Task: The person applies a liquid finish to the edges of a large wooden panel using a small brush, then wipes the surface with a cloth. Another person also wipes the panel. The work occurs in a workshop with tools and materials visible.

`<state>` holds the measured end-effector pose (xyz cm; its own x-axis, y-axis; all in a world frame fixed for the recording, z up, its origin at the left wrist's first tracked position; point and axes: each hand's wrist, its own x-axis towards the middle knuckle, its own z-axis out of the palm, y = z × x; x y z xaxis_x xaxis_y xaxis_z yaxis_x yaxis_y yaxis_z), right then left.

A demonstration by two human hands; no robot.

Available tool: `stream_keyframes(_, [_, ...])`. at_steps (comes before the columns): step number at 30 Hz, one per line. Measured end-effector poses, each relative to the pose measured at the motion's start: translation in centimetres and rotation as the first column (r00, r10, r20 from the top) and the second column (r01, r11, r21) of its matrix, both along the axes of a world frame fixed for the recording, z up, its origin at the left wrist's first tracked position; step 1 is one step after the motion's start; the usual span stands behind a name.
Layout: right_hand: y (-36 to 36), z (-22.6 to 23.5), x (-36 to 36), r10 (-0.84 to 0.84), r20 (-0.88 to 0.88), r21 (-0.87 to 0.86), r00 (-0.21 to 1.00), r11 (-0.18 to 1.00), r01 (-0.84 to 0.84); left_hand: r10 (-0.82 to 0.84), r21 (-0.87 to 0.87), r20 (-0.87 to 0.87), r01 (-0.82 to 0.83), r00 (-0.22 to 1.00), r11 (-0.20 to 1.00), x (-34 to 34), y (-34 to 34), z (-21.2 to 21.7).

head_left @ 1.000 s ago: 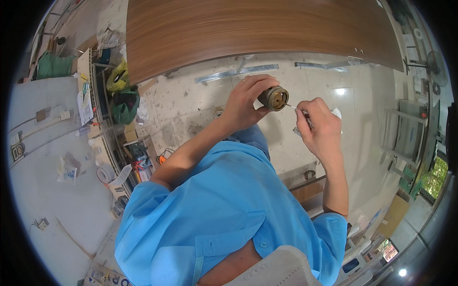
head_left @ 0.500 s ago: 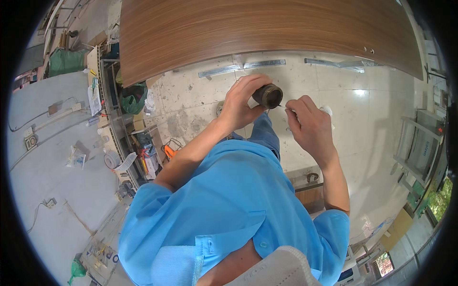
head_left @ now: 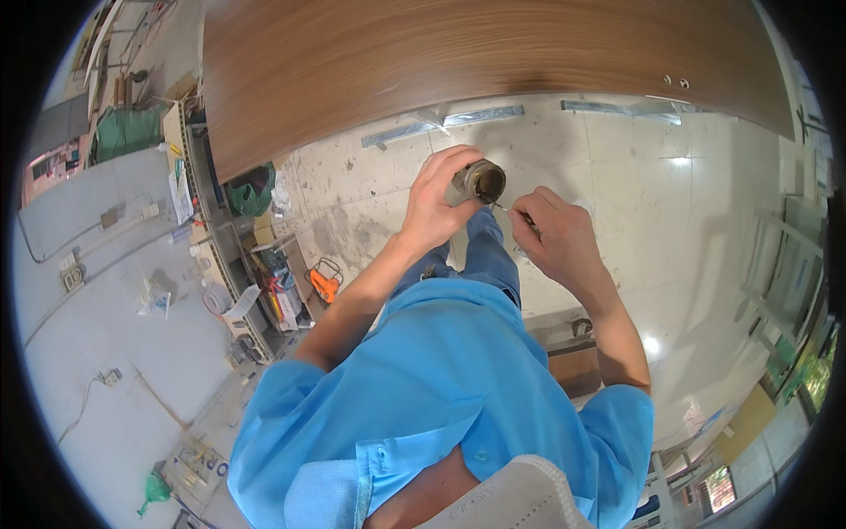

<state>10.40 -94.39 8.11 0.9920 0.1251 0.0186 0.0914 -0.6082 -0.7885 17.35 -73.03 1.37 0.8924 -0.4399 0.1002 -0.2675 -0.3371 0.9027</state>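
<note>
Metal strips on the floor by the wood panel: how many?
2. One metal strip lies on the tiled floor just beyond the left hand; the other strip lies farther right, beyond the right hand, below the wood panel. More may be hidden.

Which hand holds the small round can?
The left hand grips the can, fingers wrapped around it; the right hand pinches only a thin tool beside its opening.
</note>
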Motion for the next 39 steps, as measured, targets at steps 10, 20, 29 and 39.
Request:
stream_keyframes(10, [-3.9,-13.0,2.2,-0.582,-0.311,0.29,0.752,0.695,0.658,0.081,-0.108,-0.259,-0.113,0.962,0.988,1.8,-0.3,-6.5])
stream_keyframes(20, [-6.1,-24.2,8.0,-0.84,-0.109,0.383,0.532,0.458,0.802,-0.001,-0.168,-0.467,-0.088,0.884,0.982,-2.1,0.7,-7.0])
stream_keyframes(29, [-5.1,-26.6,8.9,-0.883,-0.094,0.379,0.461,0.397,0.836,-0.061,-0.094,-0.47,0.019,0.881,0.995,-5.4,2.6,-7.8])
stream_keyframes(39, [-4.7,-27.8,9.9,-0.86,-0.005,0.388,0.51,0.469,0.793,-0.085,-0.095,-0.444,0.047,0.892,0.994,-6.7,2.9,-8.1])
